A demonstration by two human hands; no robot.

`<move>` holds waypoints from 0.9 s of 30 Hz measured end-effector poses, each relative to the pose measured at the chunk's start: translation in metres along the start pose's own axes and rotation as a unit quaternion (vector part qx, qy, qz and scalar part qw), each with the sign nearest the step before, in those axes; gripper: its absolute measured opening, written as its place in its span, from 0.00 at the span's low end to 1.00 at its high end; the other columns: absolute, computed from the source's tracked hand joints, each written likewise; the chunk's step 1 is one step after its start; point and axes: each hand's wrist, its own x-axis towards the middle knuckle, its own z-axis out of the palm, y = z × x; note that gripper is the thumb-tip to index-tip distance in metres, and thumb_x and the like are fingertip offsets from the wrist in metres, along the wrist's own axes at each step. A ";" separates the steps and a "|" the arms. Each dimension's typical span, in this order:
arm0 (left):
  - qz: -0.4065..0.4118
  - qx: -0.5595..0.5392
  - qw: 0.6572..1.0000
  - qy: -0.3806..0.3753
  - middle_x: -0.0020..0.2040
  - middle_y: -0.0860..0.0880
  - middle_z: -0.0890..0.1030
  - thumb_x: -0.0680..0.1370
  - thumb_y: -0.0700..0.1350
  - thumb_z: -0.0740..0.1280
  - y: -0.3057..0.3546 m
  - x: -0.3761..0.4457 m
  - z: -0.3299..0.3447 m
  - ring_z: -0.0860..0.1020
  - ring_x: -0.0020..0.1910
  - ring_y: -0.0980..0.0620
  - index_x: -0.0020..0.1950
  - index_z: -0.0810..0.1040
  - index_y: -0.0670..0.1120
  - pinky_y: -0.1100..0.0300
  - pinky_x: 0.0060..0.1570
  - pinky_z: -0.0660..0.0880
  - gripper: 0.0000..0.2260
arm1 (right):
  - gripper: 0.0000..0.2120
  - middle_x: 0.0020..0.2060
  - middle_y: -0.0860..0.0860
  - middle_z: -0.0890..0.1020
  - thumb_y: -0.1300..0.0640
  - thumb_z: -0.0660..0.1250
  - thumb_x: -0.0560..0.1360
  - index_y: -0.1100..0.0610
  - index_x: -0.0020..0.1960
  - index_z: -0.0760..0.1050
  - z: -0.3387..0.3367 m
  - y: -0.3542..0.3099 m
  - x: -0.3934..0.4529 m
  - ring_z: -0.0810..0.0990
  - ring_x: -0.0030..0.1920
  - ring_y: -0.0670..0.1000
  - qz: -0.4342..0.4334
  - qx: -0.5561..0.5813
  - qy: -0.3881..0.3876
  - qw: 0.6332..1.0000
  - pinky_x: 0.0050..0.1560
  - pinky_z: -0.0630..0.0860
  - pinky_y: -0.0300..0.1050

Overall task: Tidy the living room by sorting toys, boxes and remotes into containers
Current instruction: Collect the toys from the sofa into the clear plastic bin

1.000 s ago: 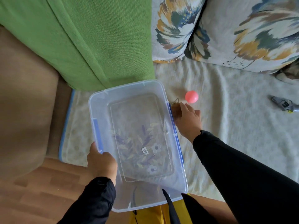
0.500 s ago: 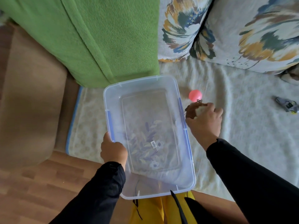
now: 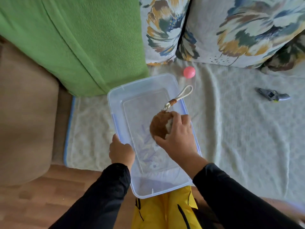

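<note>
A brown-and-cream plush toy (image 3: 160, 125) with a cream rope loop (image 3: 184, 93) sits in the grip of the right hand (image 3: 177, 138), held just over the inside of the clear plastic storage bin (image 3: 142, 90). The fingers wrap the toy's right side, and the loop sticks out past the bin's far right rim. The left hand (image 3: 121, 151) is closed on the bin's left rim, by its blue clip. Nothing lies in the bin; a floral pattern shows through its clear bottom. The bin rests on a pale blanket (image 3: 239, 138) spread over the seat. Just beyond the bin's far right corner lies a pink ball (image 3: 189, 72); well off to the bin's right lies a small grey toy (image 3: 272, 96), too blurred to name. Behind the bin hang a green throw (image 3: 74, 38) and floral cushions (image 3: 231, 30).
</note>
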 end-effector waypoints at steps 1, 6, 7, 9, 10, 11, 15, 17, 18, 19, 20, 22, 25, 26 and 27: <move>0.004 -0.004 1.000 -0.008 0.79 0.43 0.64 0.81 0.35 0.55 0.001 -0.002 0.000 0.68 0.75 0.41 0.82 0.55 0.46 0.48 0.72 0.67 0.30 | 0.38 0.58 0.52 0.67 0.45 0.76 0.63 0.51 0.69 0.65 0.006 0.005 0.000 0.71 0.60 0.57 0.009 -0.021 -0.043 0.999 0.58 0.73 0.51; 0.013 -0.009 1.000 0.006 0.76 0.41 0.68 0.80 0.36 0.56 -0.009 0.005 -0.001 0.72 0.70 0.38 0.80 0.59 0.46 0.42 0.69 0.71 0.27 | 0.23 0.61 0.54 0.72 0.50 0.67 0.75 0.54 0.69 0.70 0.016 0.026 0.012 0.68 0.65 0.57 0.004 -0.044 -0.066 0.997 0.64 0.69 0.50; 0.019 -0.007 1.000 0.013 0.75 0.40 0.69 0.80 0.37 0.57 -0.010 0.005 0.001 0.73 0.69 0.38 0.79 0.61 0.45 0.42 0.68 0.72 0.26 | 0.21 0.60 0.54 0.73 0.50 0.66 0.76 0.54 0.67 0.72 0.012 0.029 0.018 0.69 0.63 0.57 -0.004 -0.046 -0.039 0.998 0.64 0.69 0.50; 0.015 -0.002 1.000 0.021 0.73 0.39 0.71 0.80 0.37 0.57 -0.013 0.007 0.002 0.74 0.67 0.37 0.77 0.64 0.43 0.43 0.66 0.73 0.24 | 0.19 0.58 0.55 0.75 0.52 0.66 0.76 0.54 0.66 0.74 0.003 0.035 0.033 0.70 0.61 0.58 -0.014 -0.053 -0.014 0.998 0.63 0.69 0.51; 0.008 0.007 1.000 0.022 0.70 0.38 0.74 0.81 0.37 0.57 -0.014 0.009 0.003 0.75 0.65 0.36 0.75 0.67 0.41 0.43 0.64 0.74 0.21 | 0.20 0.59 0.55 0.74 0.53 0.67 0.75 0.54 0.66 0.73 -0.003 0.038 0.042 0.70 0.62 0.58 -0.015 -0.060 -0.011 0.998 0.62 0.70 0.51; 0.006 0.019 1.000 0.017 0.64 0.36 0.77 0.81 0.38 0.57 -0.014 0.011 0.004 0.77 0.61 0.34 0.71 0.70 0.39 0.42 0.61 0.74 0.18 | 0.20 0.59 0.54 0.74 0.54 0.67 0.74 0.54 0.66 0.73 -0.008 0.040 0.050 0.69 0.62 0.58 -0.017 -0.069 -0.008 0.997 0.62 0.71 0.51; 0.023 0.040 0.999 0.009 0.48 0.37 0.79 0.83 0.40 0.59 -0.013 0.010 0.013 0.78 0.48 0.35 0.54 0.75 0.36 0.41 0.53 0.75 0.08 | 0.22 0.59 0.54 0.74 0.56 0.67 0.73 0.54 0.67 0.72 -0.025 0.046 0.083 0.69 0.61 0.58 -0.022 -0.098 0.026 0.995 0.61 0.71 0.52; 0.022 0.023 0.999 0.019 0.54 0.39 0.81 0.84 0.42 0.60 -0.009 0.006 0.020 0.79 0.54 0.37 0.59 0.76 0.38 0.46 0.55 0.74 0.10 | 0.21 0.59 0.55 0.74 0.57 0.66 0.73 0.54 0.66 0.73 -0.030 0.048 0.096 0.69 0.61 0.59 -0.023 -0.111 0.035 0.993 0.59 0.71 0.51; 0.016 0.004 1.000 0.019 0.55 0.38 0.82 0.84 0.43 0.61 -0.007 0.005 0.023 0.80 0.55 0.37 0.57 0.77 0.39 0.44 0.56 0.75 0.10 | 0.21 0.59 0.54 0.74 0.57 0.66 0.74 0.54 0.66 0.73 -0.032 0.051 0.101 0.68 0.60 0.58 -0.024 -0.117 0.035 0.992 0.59 0.71 0.51; 0.009 -0.018 1.000 0.017 0.52 0.38 0.82 0.84 0.43 0.61 -0.005 0.003 0.027 0.80 0.54 0.37 0.51 0.77 0.41 0.42 0.55 0.76 0.08 | 0.20 0.59 0.54 0.74 0.57 0.65 0.74 0.54 0.66 0.73 -0.033 0.053 0.106 0.68 0.60 0.58 -0.028 -0.118 0.035 0.992 0.59 0.71 0.50; 0.000 -0.039 0.999 0.016 0.49 0.38 0.82 0.83 0.43 0.61 -0.004 0.003 0.031 0.81 0.52 0.37 0.45 0.75 0.44 0.40 0.54 0.76 0.09 | 0.20 0.59 0.54 0.73 0.58 0.65 0.74 0.54 0.66 0.73 -0.034 0.055 0.110 0.69 0.60 0.57 -0.032 -0.117 0.035 0.992 0.59 0.71 0.50; -0.022 -0.062 0.998 0.012 0.43 0.41 0.80 0.83 0.43 0.62 -0.003 0.000 0.038 0.82 0.50 0.38 0.40 0.71 0.48 0.37 0.54 0.77 0.11 | 0.19 0.58 0.53 0.73 0.59 0.64 0.74 0.54 0.65 0.74 -0.036 0.059 0.118 0.68 0.59 0.57 -0.042 -0.111 0.032 0.992 0.59 0.71 0.49; -0.032 -0.073 0.997 0.009 0.43 0.41 0.81 0.83 0.45 0.62 0.004 -0.014 0.048 0.81 0.47 0.38 0.43 0.74 0.45 0.37 0.53 0.78 0.09 | 0.18 0.57 0.53 0.74 0.60 0.64 0.74 0.54 0.64 0.75 -0.042 0.061 0.132 0.68 0.59 0.57 -0.059 -0.111 0.044 0.991 0.59 0.71 0.48; -0.029 -0.071 0.997 0.013 0.43 0.40 0.81 0.83 0.45 0.62 0.005 -0.017 0.053 0.81 0.46 0.37 0.44 0.74 0.44 0.38 0.52 0.78 0.09 | 0.18 0.57 0.53 0.74 0.60 0.64 0.74 0.54 0.63 0.75 -0.043 0.061 0.139 0.69 0.59 0.57 -0.066 -0.110 0.048 0.991 0.59 0.70 0.47; -0.027 -0.069 0.997 0.014 0.43 0.40 0.81 0.82 0.45 0.62 0.007 -0.022 0.055 0.81 0.45 0.37 0.43 0.74 0.44 0.38 0.51 0.78 0.09 | 0.17 0.57 0.54 0.74 0.61 0.64 0.74 0.54 0.63 0.76 -0.044 0.060 0.144 0.69 0.58 0.57 -0.070 -0.106 0.051 0.991 0.60 0.69 0.47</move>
